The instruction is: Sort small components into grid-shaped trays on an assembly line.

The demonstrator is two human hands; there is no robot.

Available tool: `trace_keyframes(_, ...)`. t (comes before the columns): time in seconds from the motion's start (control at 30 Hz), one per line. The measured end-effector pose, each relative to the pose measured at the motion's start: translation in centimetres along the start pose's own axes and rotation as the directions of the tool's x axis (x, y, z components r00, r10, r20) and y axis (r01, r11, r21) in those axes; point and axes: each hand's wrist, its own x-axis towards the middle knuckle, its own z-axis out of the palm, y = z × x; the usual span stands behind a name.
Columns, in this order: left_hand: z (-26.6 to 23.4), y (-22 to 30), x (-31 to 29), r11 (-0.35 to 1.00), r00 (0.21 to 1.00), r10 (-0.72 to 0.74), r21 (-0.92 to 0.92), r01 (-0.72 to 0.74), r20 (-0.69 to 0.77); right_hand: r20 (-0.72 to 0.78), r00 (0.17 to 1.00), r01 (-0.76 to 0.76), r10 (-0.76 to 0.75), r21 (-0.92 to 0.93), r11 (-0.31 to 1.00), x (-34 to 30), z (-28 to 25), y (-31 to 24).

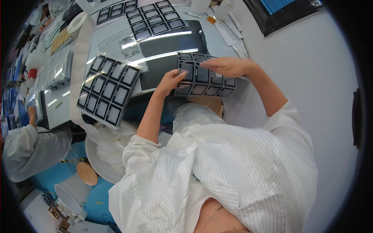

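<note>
A clear tray of black-framed rectangular panels (204, 79) is in front of me at the table's near edge. My left hand (171, 82) grips its left edge, the thumb lying on top. Above its far right part, my right hand (229, 66) is stretched flat, holding nothing; I cannot tell whether the fingertips touch the panels. A similar tray of framed panels (108, 89) lies to the left, overhanging the near edge. Farther back is another panel tray (156, 20), with one more partly seen tray (115, 11) beside it.
Under the trays is a dark mat (171, 44) on the table. A wide white strip (79, 70) runs down from a roll at the left. A white bin (99, 155) stands below. At far left another person's sleeve (35, 149) shows. A wall (303, 85) rises at right.
</note>
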Motion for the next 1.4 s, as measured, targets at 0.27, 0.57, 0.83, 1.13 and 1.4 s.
trace_keyframes(0.27,0.3,-0.8,2.8,0.977,0.993,0.118,0.18,-0.118,0.012,0.17,0.972,0.108,-0.161,0.285,0.952,-0.7,-2.9,-1.9)
trace_keyframes(0.57,-0.8,-3.7,3.0,0.98,0.98,0.197,0.033,-0.198,0.022,0.146,0.987,-0.03,-0.061,0.551,0.834,-1.3,-5.1,1.6)
trace_keyframes(0.83,-1.6,-4.2,-1.1,1.0,0.997,0.014,-0.023,-0.015,-0.07,-0.154,0.985,0.153,-0.079,0.558,0.815,-5.1,-12.9,4.4)
trace_keyframes(1.13,-1.2,2.8,-9.1,0.891,0.949,0.135,0.385,-0.242,0.285,-0.115,0.973,0.228,-0.199,0.59,0.774,-9.1,-18.3,4.2)
trace_keyframes(1.4,-2.2,4.9,-34.2,0.861,0.865,0.397,0.451,-0.235,-0.308,-0.322,0.3,0.808,-0.898,-0.414,0.419,-7.7,-26.0,11.3)
